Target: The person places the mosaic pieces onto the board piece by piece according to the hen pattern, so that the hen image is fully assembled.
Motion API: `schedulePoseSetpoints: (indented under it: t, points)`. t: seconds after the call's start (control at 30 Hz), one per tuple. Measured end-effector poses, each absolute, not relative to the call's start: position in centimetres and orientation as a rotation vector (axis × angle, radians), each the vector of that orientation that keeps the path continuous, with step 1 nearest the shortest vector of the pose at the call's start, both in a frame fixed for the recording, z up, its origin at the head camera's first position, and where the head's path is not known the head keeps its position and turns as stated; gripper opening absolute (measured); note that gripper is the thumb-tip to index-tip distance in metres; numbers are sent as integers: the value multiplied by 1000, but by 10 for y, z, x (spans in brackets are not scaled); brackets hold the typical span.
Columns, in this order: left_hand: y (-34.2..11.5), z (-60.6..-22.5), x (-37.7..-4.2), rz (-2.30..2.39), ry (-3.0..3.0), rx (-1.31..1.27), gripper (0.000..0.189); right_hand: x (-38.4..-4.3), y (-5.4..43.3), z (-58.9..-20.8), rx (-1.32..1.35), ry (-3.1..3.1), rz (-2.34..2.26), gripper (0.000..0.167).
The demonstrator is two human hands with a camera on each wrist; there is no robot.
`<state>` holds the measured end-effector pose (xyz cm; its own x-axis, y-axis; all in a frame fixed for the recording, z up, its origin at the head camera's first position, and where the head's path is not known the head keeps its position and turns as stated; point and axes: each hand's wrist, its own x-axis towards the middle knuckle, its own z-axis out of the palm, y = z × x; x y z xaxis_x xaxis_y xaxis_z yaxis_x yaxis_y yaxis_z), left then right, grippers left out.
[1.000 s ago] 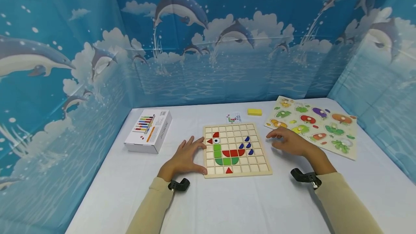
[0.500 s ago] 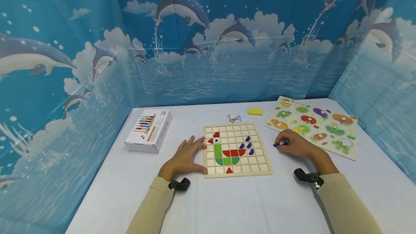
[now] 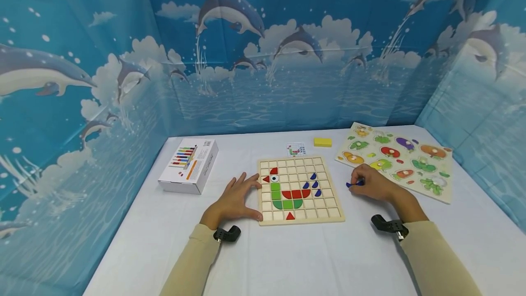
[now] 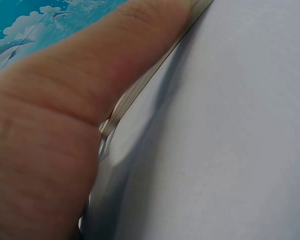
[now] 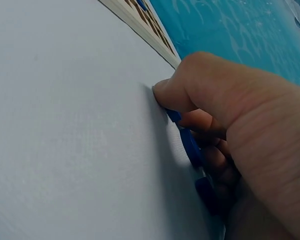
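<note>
A square wooden grid board [image 3: 302, 221] lies on the white table, with green, red and blue pieces set out on it as a bird shape. At its left side rests my left hand [image 3: 234, 200], thumb at the near corner and fingers spread along the edge. To the right of the board, my right hand [image 3: 371, 184] pinches a small blue half-round piece [image 5: 173, 115] low over the cloth. Further blue pieces [image 5: 191, 147] lie by its curled fingers and are partly hidden. In the left wrist view, the thumb [image 4: 90, 75] touches the board's edge [image 4: 135, 92].
A small pattern card [image 3: 296, 149] and a yellow block [image 3: 322, 142] lie behind the board. At the right is a vegetable puzzle board [image 3: 394, 163], close to my right hand. On the left stands a white box [image 3: 188, 166]. A dolphin-printed curtain [image 3: 263, 95] encloses the table.
My right hand has shifted slightly right and closed its fingertips on a blue piece, and blue pieces now show beside it. The left hand and grid board stay in place.
</note>
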<state>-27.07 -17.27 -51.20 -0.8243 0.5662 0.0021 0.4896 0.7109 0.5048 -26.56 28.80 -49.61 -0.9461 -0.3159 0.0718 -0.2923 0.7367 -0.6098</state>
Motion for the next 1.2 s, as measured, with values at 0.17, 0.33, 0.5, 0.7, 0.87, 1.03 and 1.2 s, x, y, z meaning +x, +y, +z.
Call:
schedulePoseSetpoints:
  t: [0.17,0.33,0.5,0.7,0.87,1.03,1.2]
  points:
    - [-172,-512,-270,747,2762,856,90,-265,287,-499,-526,2913,-1007,19]
    - [-172,-512,-270,745,2763,862,89,-265,287,-499,-516,2926,-992,18]
    - [-172,-512,-271,744,2762,863,89,-265,285,-499,-456,2946,-968,15]
    - [-173,-513,-271,739,2764,864,89,-265,283,-494,-406,2990,-975,14]
    - [-173,-512,-271,738,2765,868,89,-271,274,-490,-455,3031,-979,15]
    - [-173,-513,-271,746,2760,868,89,-280,256,-487,-499,3021,-996,16]
    - [-173,-513,-272,752,2760,870,90,-291,238,-485,-508,2984,-990,15]
